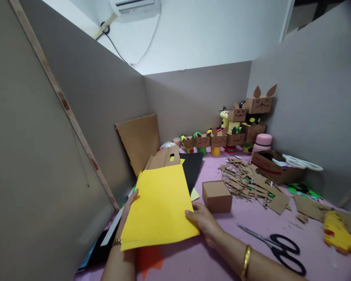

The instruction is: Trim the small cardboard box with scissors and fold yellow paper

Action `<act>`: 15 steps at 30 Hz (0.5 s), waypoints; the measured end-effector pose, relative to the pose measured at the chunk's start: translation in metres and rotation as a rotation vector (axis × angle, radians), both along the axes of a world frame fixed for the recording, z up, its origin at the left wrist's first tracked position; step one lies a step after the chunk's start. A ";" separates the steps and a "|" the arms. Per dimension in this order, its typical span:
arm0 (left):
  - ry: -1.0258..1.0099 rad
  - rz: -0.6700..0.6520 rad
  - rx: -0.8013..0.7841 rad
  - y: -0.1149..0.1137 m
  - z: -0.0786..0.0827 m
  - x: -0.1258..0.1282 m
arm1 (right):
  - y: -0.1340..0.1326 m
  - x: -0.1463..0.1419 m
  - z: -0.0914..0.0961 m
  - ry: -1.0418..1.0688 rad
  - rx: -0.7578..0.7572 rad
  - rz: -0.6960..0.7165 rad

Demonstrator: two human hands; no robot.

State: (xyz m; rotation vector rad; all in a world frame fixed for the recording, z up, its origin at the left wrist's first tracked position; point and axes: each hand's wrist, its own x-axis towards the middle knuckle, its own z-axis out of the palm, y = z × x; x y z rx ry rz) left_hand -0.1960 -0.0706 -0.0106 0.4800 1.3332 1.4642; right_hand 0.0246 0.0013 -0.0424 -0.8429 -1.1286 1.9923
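Both my hands hold a stack of yellow paper sheets (159,207) just above the pink table (210,257). My left hand (128,208) grips the stack's left edge, thumb on top and fingers hidden beneath. At the right edge, my right hand (204,222) pinches the sheets, thumb showing on top. Black paper (192,168) and a cardboard piece (163,157) lie behind the stack. A small closed cardboard box (217,196) sits just right of the yellow sheets.
Black-handled scissors (276,248) lie near my right forearm. Cardboard scraps (251,183) cover the table's middle. A yellow glue gun (341,234) is at the right edge. Cardboard animal figures (236,128) stand along the back. Grey partition walls enclose the table.
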 end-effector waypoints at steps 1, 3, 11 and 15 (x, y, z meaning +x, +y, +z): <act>-0.035 -0.009 -0.041 0.001 0.003 0.000 | -0.001 0.002 -0.002 -0.017 0.014 -0.003; -0.052 -0.004 -0.067 0.002 0.006 0.000 | -0.003 0.003 -0.006 -0.038 0.046 -0.008; -0.007 0.128 0.005 0.006 0.005 0.000 | -0.018 0.036 -0.013 -0.266 0.417 0.033; 0.097 0.167 0.075 0.009 0.005 -0.003 | -0.006 0.098 -0.007 -0.643 1.013 -0.027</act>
